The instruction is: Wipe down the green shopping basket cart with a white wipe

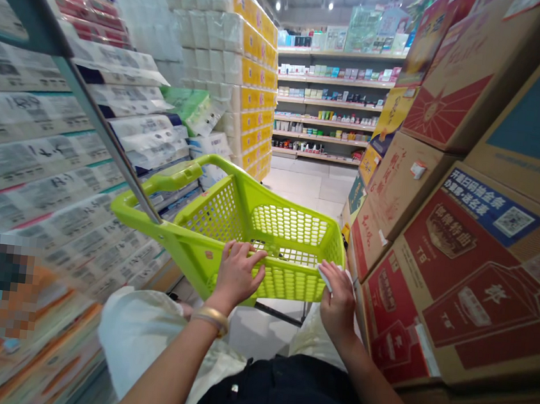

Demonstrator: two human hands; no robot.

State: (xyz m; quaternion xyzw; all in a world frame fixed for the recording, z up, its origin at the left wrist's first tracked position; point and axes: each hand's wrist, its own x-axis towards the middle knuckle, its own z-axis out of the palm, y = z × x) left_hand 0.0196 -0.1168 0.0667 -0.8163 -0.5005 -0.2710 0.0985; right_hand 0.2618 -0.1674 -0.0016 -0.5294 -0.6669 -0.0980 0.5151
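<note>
A lime-green rolling shopping basket (286,277) with perforated sides stands across the aisle in front of my legs. My left hand (239,273) is closed over its near rim, fingers curled to the inside, a gold-coloured bangle on the wrist. Near the basket's right corner, my right hand (337,296) has its fingers bent over the rim. Between those fingers and the rim shows a thin white piece (324,276), cloth or paper; I cannot tell which. The grey metal pull handle (107,140) slants up from the basket to the upper left. Part of the basket floor is visible.
Stacked packs of paper (98,139) line the left side, with yellow-sided tissue rolls (254,78) beyond. Tall stacks of cartons (467,255) stand close on the right. Shelves of small goods (329,99) cross the far end above pale floor tiles (296,179).
</note>
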